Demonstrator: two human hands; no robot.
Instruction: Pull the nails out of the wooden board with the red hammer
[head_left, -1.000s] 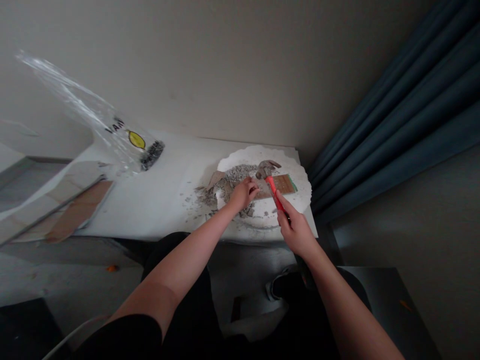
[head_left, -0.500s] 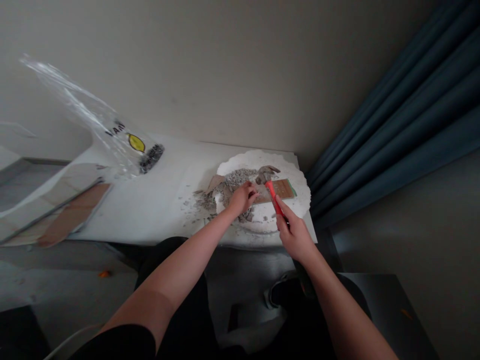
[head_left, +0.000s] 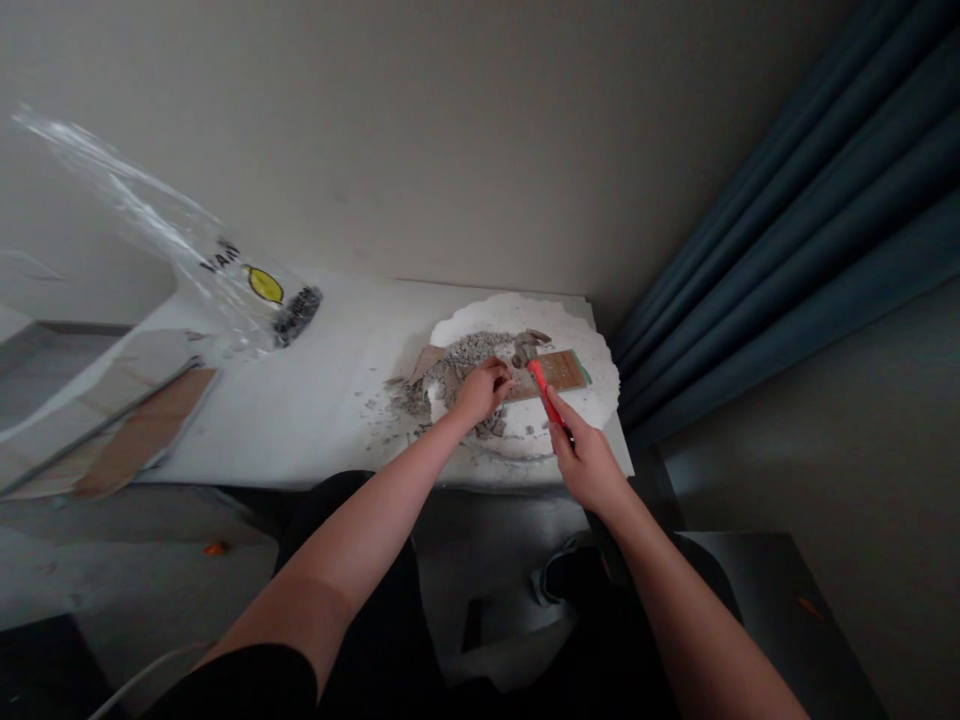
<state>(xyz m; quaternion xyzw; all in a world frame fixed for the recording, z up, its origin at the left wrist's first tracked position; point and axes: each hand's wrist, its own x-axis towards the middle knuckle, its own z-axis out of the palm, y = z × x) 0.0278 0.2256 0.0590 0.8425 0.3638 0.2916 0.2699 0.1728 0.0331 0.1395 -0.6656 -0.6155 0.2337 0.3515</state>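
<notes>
White bench (head_left: 300, 420) carries a clear bag (head_left: 187, 260) with a yellow label; I can't read its black lettering. My right hand (head_left: 589, 465) grips the red-handled hammer (head_left: 541, 385) over grey rubble (head_left: 472, 350) on a white plate (head_left: 596, 385), and my left hand (head_left: 480, 390) fingers pinch into that rubble.

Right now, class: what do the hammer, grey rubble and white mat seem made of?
Hammer: grey metal-looking head, glossy red handle, probably plastic or rubber. Grey rubble: matt crumbs, like plaster or cement. White mat: scalloped edge, perhaps paper or foam.
</notes>
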